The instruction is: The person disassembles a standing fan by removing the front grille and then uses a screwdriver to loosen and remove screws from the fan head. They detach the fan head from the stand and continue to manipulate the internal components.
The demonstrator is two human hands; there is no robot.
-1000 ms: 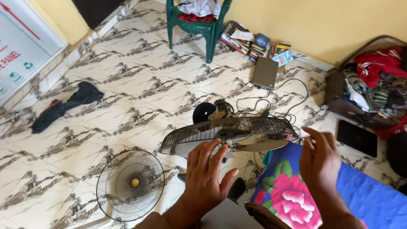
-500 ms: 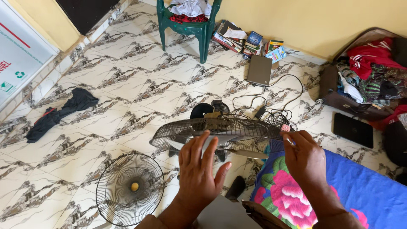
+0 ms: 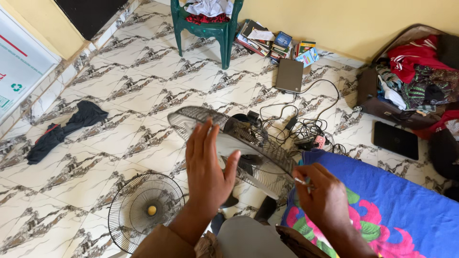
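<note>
Wire fan cage (image 3: 267,157) (tilted, blade inside) lies just beyond our fingers; our left hand (image 3: 208,165) is spread flat, holding nothing; our right hand (image 3: 325,200) pinches a small thin piece at the cage's rim.

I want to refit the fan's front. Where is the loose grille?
In the head view, the loose grille lies flat on the tiled floor at lower left, left of the left hand and the fan.

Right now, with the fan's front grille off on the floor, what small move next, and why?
Probably press the left hand onto the white blade to hold it steady: that open palm hovers at the blade, while the right hand grips the rear guard's rim, pinching something small.
</note>
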